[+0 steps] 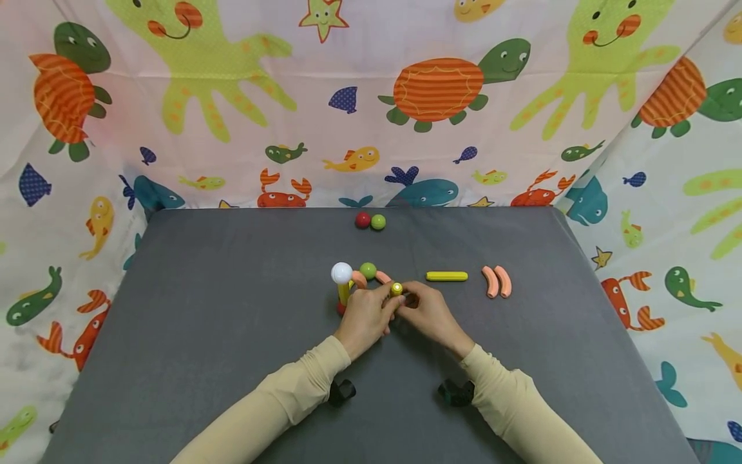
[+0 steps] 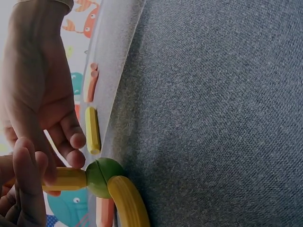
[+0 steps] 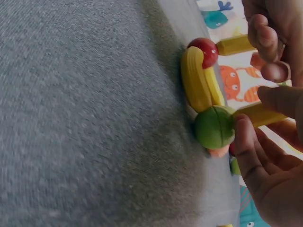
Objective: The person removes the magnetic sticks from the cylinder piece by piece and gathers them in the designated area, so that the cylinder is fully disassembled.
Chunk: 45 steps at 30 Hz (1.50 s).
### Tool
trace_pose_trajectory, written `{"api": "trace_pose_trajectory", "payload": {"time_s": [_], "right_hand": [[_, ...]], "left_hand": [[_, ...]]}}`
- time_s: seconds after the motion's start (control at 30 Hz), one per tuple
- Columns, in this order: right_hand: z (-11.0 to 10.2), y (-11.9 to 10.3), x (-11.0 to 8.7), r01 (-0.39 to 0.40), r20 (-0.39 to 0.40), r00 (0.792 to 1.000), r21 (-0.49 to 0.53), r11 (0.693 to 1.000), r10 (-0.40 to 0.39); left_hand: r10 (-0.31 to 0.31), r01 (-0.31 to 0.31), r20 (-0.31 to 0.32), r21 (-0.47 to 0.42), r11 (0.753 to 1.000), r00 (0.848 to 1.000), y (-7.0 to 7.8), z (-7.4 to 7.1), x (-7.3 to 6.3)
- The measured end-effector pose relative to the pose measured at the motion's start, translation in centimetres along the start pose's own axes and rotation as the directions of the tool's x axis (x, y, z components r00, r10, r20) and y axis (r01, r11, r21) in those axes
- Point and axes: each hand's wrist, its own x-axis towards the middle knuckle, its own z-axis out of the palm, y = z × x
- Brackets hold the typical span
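Close together over the table, my left hand (image 1: 365, 316) and right hand (image 1: 431, 316) pinch an upright yellow stick (image 1: 397, 289) of a ball-and-stick building toy. In the right wrist view, the foot of this stick meets a green ball (image 3: 213, 126). Curved yellow sticks (image 3: 195, 78) run from that ball to a red ball (image 3: 204, 51). Left of my left hand, a white ball (image 1: 341, 273) tops another upright yellow stick (image 1: 344, 294). Behind my hands, another green ball (image 1: 368, 270) sits between curved orange sticks (image 1: 383, 277). My left hand partly hides the structure.
A loose yellow stick (image 1: 446, 276) lies to the right, with two curved orange sticks (image 1: 505, 282) farther right. A loose red ball (image 1: 362, 220) and green ball (image 1: 378, 222) sit near the back edge of the grey cloth-covered table (image 1: 232, 290). A printed curtain (image 1: 232, 174) hangs behind.
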Motion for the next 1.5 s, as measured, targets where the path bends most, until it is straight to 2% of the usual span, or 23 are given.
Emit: {"api": "trace_pose_trajectory", "payload": {"time_s": [0.13, 0.23, 0.3, 0.37, 0.43, 0.47, 0.53, 0.6, 0.67, 0.73, 0.8, 0.9, 1.0, 1.13, 1.27, 1.37, 1.5], "right_hand": [[0.5, 0.2, -0.1, 0.004, -0.028, 1.000, 0.004, 1.000, -0.004], [0.8, 0.3, -0.1, 0.005, -0.024, 1.000, 0.008, 1.000, -0.005], [0.9, 0.3, -0.1, 0.004, -0.016, 1.000, 0.016, 1.000, -0.003], [0.8, 0.2, -0.1, 0.006, -0.013, 1.000, 0.020, 1.000, -0.006], [0.8, 0.2, 0.0, 0.006, -0.014, 1.000, 0.034, 0.999, -0.006], [0.7, 0.2, 0.1, 0.007, -0.016, 1.000, 0.034, 0.999, -0.007], [0.6, 0.3, 0.0, 0.000, -0.020, 1.000, 0.026, 1.000, 0.001], [0.5, 0.3, 0.0, -0.011, -0.020, 1.000, 0.017, 1.000, 0.012], [0.4, 0.4, 0.0, -0.027, -0.022, 0.999, 0.010, 1.000, 0.027], [0.3, 0.4, 0.0, -0.036, -0.031, 0.999, 0.007, 0.999, 0.036], [0.4, 0.4, 0.0, -0.038, -0.043, 0.998, 0.001, 0.999, 0.038], [0.5, 0.4, 0.0, -0.032, -0.049, 0.998, -0.020, 0.999, 0.031], [0.6, 0.3, 0.0, -0.018, -0.049, 0.999, -0.042, 0.999, 0.016], [0.8, 0.5, 0.2, 0.005, -0.047, 0.999, -0.072, 0.997, -0.009], [0.9, 0.9, 0.6, 0.018, -0.059, 0.998, -0.112, 0.994, -0.025], [0.8, 1.2, 1.0, 0.021, -0.058, 0.998, -0.126, 0.992, -0.028], [0.8, 1.5, 1.4, 0.025, -0.048, 0.998, -0.116, 0.993, -0.030]], "left_hand": [[-0.008, 0.008, -0.004, 0.023, 1.000, 1.000, 0.1, 0.0, -0.3], [0.026, -0.024, -0.029, 0.060, 0.998, 0.999, 0.4, -0.7, -1.5], [0.087, -0.080, -0.068, 0.095, 0.992, 0.994, 0.7, -1.7, -2.7], [0.154, -0.137, -0.116, 0.144, 0.980, 0.981, 0.6, -3.2, -3.8], [0.179, -0.150, -0.156, 0.184, 0.971, 0.971, -0.1, -4.9, -4.4], [0.169, -0.136, -0.163, 0.198, 0.971, 0.972, -0.7, -5.7, -4.4], [0.095, -0.067, -0.135, 0.196, 0.978, 0.986, -2.2, -7.2, -4.0], [-0.007, 0.017, -0.062, 0.171, 0.985, 0.998, -3.7, -8.3, -3.3], [-0.086, 0.081, 0.034, 0.141, 0.987, 0.996, -5.0, -8.8, -2.6], [-0.125, 0.111, 0.127, 0.107, 0.988, 0.984, -6.0, -8.6, -1.9], [-0.132, 0.120, 0.198, 0.071, 0.990, 0.971, -6.7, -8.1, -1.4], [-0.132, 0.124, 0.258, 0.048, 0.991, 0.957, -7.2, -6.9, -1.0], [-0.129, 0.117, 0.249, 0.065, 0.991, 0.960, -7.4, -6.0, -0.9], [-0.139, 0.125, 0.197, 0.078, 0.989, 0.971, -7.4, -5.4, -1.3], [-0.144, 0.137, 0.193, 0.051, 0.989, 0.971, -7.2, -5.0, -2.0], [-0.130, 0.119, 0.185, 0.065, 0.991, 0.974, -6.9, -4.5, -2.5], [-0.111, 0.098, 0.142, 0.100, 0.990, 0.984, -6.5, -4.0, -3.0]]}}
